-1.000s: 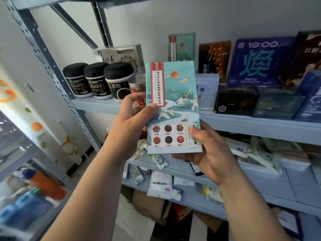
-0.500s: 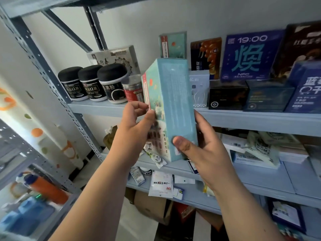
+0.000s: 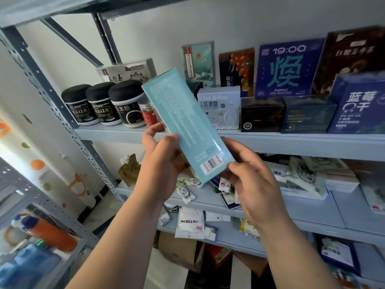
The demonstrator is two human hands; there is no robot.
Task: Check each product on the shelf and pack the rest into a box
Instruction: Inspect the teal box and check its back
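Standing at the left of a grey metal shelf (image 3: 302,142), three round black-lidded jars (image 3: 103,105), left hand (image 3: 160,163) with fingers curled round a tall teal cardboard box (image 3: 185,122), box tilted before the shelf, barcode side showing, right hand (image 3: 256,184) pinching its lower corner, dark-blue printed carton (image 3: 289,67) further right

White wall (image 3: 145,28) behind grey-blue metal shelving (image 3: 291,142), perforated uprights (image 3: 50,97), diagonal brace (image 3: 70,40); second rack (image 3: 52,207) lower left.
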